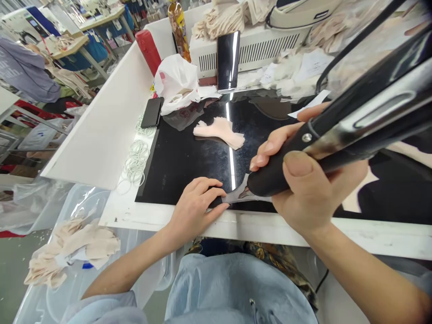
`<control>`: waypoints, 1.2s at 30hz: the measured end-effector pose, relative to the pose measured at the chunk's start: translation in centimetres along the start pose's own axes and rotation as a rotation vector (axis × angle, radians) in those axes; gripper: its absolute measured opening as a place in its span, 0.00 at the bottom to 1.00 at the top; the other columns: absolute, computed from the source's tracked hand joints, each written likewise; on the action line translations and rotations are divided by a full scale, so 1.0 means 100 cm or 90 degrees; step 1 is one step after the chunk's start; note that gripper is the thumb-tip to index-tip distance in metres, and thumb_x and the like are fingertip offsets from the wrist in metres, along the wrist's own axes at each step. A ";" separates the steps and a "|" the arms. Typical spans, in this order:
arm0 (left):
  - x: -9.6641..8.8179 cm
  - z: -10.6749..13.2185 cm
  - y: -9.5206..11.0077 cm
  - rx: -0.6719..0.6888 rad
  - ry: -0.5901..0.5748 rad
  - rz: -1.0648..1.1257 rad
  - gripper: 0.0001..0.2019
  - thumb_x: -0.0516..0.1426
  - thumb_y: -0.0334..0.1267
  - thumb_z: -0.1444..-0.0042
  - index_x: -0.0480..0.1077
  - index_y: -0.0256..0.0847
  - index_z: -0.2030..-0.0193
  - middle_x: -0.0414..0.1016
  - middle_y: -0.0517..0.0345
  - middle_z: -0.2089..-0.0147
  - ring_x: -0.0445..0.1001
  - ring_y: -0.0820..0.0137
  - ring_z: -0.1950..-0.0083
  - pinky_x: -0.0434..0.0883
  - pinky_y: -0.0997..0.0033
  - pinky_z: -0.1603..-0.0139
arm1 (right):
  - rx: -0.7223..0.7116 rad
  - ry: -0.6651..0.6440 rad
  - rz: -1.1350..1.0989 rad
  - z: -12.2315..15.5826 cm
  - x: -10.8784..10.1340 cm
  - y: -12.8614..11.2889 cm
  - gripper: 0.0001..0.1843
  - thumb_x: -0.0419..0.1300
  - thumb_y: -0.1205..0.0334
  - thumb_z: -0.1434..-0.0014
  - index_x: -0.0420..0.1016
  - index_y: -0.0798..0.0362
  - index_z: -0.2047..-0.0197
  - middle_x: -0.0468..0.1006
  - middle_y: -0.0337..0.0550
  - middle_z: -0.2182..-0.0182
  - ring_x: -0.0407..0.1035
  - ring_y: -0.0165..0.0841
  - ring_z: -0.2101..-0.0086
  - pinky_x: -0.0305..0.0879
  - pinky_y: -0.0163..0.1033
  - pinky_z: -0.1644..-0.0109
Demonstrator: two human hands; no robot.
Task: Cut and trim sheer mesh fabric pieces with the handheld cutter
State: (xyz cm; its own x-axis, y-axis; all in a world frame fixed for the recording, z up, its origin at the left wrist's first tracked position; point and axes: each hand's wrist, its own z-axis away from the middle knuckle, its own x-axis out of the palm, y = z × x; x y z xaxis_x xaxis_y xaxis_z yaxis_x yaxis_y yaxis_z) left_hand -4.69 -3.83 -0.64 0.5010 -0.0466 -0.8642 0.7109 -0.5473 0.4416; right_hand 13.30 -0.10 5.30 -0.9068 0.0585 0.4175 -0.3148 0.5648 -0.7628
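The left hand (195,202) pinching the grey piece (233,196) near the front edge of the desk (243,225), the right hand (313,189) wrapped around the tool (364,118): a slipping tool could drag the piece askew or catch the left hand.

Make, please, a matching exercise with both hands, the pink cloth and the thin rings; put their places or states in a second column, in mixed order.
Column one:
1. Left hand
2. Right hand
3. Pink cloth
4. Thin rings

Column two:
A. lying on the black surface, apart from both hands
B. wrapped around the black tool
C. gathered on the white border, at the left
D. at the black surface's near edge

Right pairs: 1-D, 2-B, 3-A, 4-C
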 end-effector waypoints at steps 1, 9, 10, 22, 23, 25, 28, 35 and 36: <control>0.000 0.000 0.001 0.001 0.002 0.005 0.06 0.60 0.39 0.35 0.74 0.42 0.54 0.75 0.55 0.45 0.70 0.65 0.42 0.69 0.59 0.39 | -0.005 -0.002 -0.005 0.000 0.001 0.001 0.23 0.76 0.52 0.53 0.74 0.45 0.56 0.74 0.34 0.73 0.67 0.28 0.77 0.65 0.39 0.79; 0.001 0.001 0.000 -0.004 0.022 0.022 0.12 0.62 0.39 0.36 0.73 0.41 0.48 0.75 0.52 0.44 0.71 0.64 0.42 0.69 0.59 0.39 | -0.023 -0.011 -0.015 0.003 0.005 0.009 0.20 0.74 0.54 0.49 0.74 0.45 0.55 0.74 0.36 0.71 0.68 0.31 0.76 0.69 0.45 0.73; 0.001 0.001 0.000 -0.002 0.022 0.021 0.10 0.62 0.39 0.36 0.73 0.41 0.49 0.75 0.53 0.44 0.71 0.64 0.42 0.69 0.59 0.39 | -0.019 -0.010 -0.015 0.003 0.005 0.009 0.20 0.73 0.55 0.49 0.73 0.45 0.56 0.74 0.36 0.71 0.68 0.31 0.76 0.69 0.45 0.73; 0.003 0.000 0.001 0.031 0.033 0.021 0.04 0.59 0.36 0.34 0.75 0.42 0.58 0.77 0.54 0.46 0.72 0.65 0.43 0.70 0.60 0.40 | -0.023 -0.019 -0.019 0.004 0.007 0.014 0.21 0.72 0.55 0.48 0.72 0.46 0.54 0.74 0.34 0.71 0.69 0.30 0.75 0.69 0.42 0.73; 0.003 0.000 0.002 0.039 0.035 0.018 0.04 0.58 0.36 0.34 0.76 0.41 0.58 0.77 0.54 0.46 0.72 0.66 0.43 0.70 0.60 0.40 | -0.028 -0.019 -0.025 0.005 0.007 0.014 0.20 0.72 0.56 0.48 0.72 0.46 0.54 0.74 0.35 0.71 0.70 0.31 0.75 0.69 0.42 0.73; 0.003 0.000 0.002 0.058 0.039 0.006 0.05 0.58 0.35 0.33 0.76 0.41 0.57 0.77 0.53 0.46 0.72 0.66 0.43 0.70 0.60 0.39 | -0.033 -0.024 -0.040 0.006 0.005 0.016 0.19 0.72 0.59 0.47 0.72 0.47 0.54 0.75 0.36 0.70 0.70 0.32 0.74 0.69 0.44 0.73; 0.002 0.000 0.002 0.085 0.035 -0.019 0.06 0.58 0.35 0.33 0.77 0.41 0.56 0.77 0.53 0.46 0.73 0.66 0.44 0.70 0.58 0.37 | -0.015 -0.036 -0.055 0.007 0.003 0.016 0.18 0.71 0.60 0.47 0.71 0.46 0.55 0.75 0.37 0.70 0.69 0.32 0.75 0.68 0.44 0.74; -0.001 0.001 0.003 0.116 0.031 -0.055 0.07 0.58 0.35 0.33 0.78 0.42 0.54 0.79 0.54 0.46 0.76 0.66 0.46 0.70 0.56 0.37 | -0.012 -0.023 -0.038 0.008 0.002 0.016 0.20 0.73 0.56 0.49 0.69 0.45 0.58 0.75 0.36 0.71 0.70 0.33 0.75 0.67 0.45 0.74; -0.001 0.001 0.003 0.117 0.030 -0.054 0.07 0.58 0.35 0.33 0.78 0.42 0.54 0.79 0.54 0.46 0.76 0.66 0.46 0.71 0.57 0.37 | -0.010 -0.026 -0.037 0.008 0.002 0.016 0.20 0.73 0.56 0.49 0.69 0.45 0.58 0.75 0.35 0.71 0.70 0.33 0.75 0.67 0.45 0.74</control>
State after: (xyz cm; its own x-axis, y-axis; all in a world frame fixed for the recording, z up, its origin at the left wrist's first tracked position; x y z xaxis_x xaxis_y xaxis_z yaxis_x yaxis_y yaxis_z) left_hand -4.58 -4.05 -0.39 0.4693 0.0433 -0.8820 0.6518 -0.6908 0.3129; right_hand 12.40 0.17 3.72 -0.8979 -0.0078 0.4401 -0.3627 0.5796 -0.7297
